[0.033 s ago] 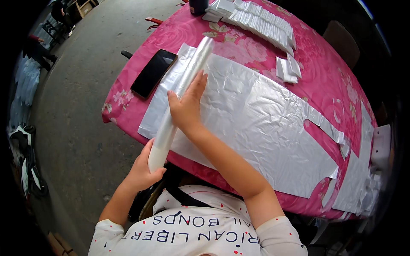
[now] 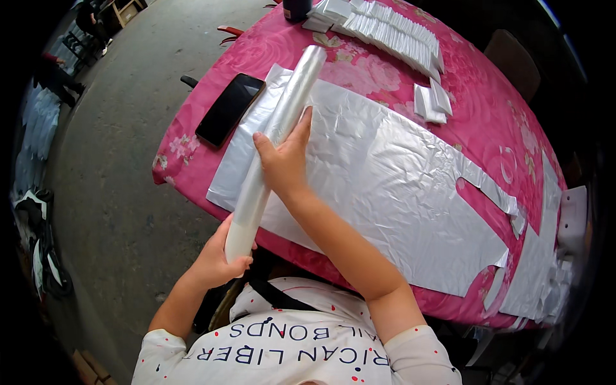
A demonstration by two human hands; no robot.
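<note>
Take the black phone as your mark: the film roll slants just to the right of it, its far end reaching past the phone's far end and its near end coming well back toward you. Your left hand is wrapped around that near end, with the thumb on the side facing you. Your right hand grasps the roll farther up, level with the near end of the phone, thumb on the phone's side and fingers on the other; how hard either hand squeezes, I can't tell. The roll looks smooth, glossy and see-through toward its outer layers, so expect it to be slippery and apt to turn in your palms. Wound this tightly, it should feel fairly stiff along its length and rather light, though whether there is a core inside doesn't show. A hold at two well-separated places, like yours, should keep it from tipping; wrap your fingers rather than pinch, since single layers could slide or crease. The silvery sheet spreading to the right of the phone is wrinkled and probably limp, easily dragged, so it's best handled flat by its edges.
</note>
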